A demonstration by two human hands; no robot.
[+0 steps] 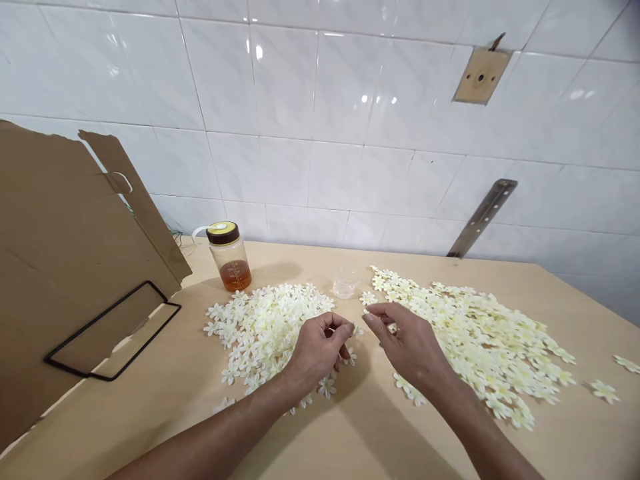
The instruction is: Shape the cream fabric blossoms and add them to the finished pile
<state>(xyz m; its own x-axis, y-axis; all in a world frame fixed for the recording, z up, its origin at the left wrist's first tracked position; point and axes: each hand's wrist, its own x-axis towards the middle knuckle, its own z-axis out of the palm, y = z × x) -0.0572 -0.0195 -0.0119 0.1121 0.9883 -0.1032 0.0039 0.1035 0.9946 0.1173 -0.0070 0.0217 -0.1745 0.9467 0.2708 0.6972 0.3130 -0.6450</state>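
Two heaps of small pale-yellow fabric flowers lie on a light wooden table (350, 433): a left heap (260, 320) and a wider right heap (480, 340). My left hand (317, 350) hovers at the left heap's right edge, thumb and forefinger pinched on a small flower (356, 329). My right hand (407, 343) is just to its right, over the near edge of the right heap, fingers curled with the fingertips close together near the same flower; what they hold, if anything, I cannot make out.
A clear jar (229, 257) with a brown lid and amber liquid stands behind the left heap. A small clear cup (345, 283) sits between the heaps. Cardboard (65, 247) with a black wire frame (115, 330) leans at left. Stray flowers (605, 390) lie far right. A tiled wall (320, 120) is behind.
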